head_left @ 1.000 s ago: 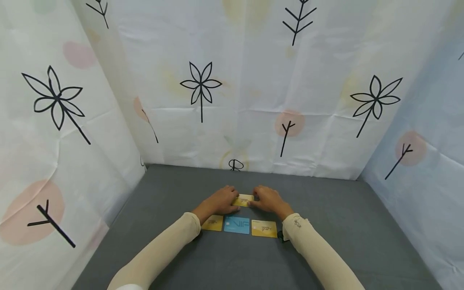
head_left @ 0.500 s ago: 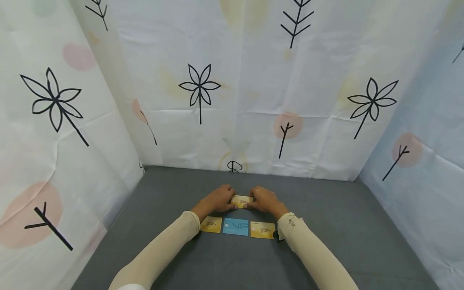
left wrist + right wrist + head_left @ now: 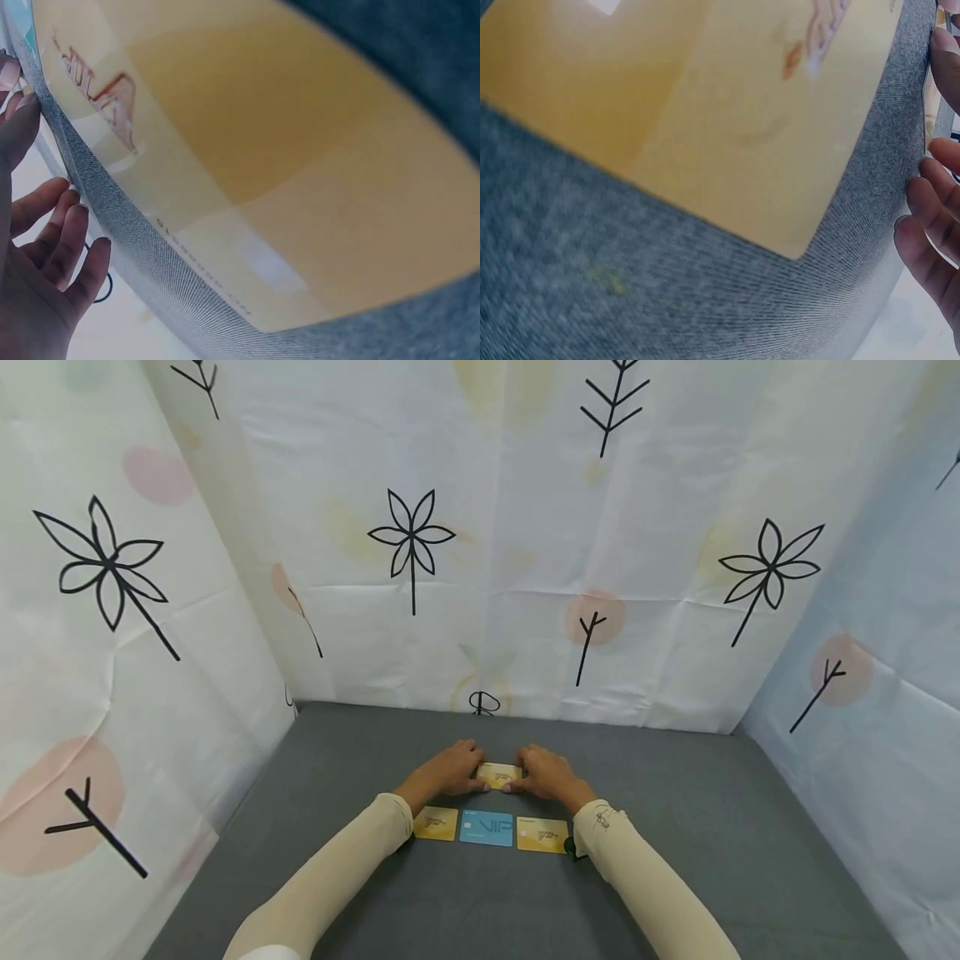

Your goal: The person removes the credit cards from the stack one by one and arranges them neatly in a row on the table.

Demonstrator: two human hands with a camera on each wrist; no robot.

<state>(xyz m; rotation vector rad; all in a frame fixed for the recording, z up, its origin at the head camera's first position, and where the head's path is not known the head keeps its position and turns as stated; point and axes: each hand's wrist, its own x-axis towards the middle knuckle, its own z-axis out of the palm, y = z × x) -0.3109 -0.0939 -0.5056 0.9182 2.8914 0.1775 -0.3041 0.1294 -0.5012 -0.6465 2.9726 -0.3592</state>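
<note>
In the head view a yellow card lies on the grey table, beyond a row of three cards. My left hand holds its left end, thumb at the near corner and fingers at the far one. At its right end my right hand grips it the same way. The left wrist view has a yellow card large in front, with my left hand's fingers bent beyond it. Another yellow card fills much of the right wrist view, my right hand's fingers at the edge.
Nearer the body, a yellow card, a blue VIP card and a second yellow card lie side by side under the forearms. Printed white cloth walls the table's back and sides.
The head view has shifted slightly. Both hands stay at the far yellow card, and the left fingers cover less of its left end than a second ago. The front row lies as before.
</note>
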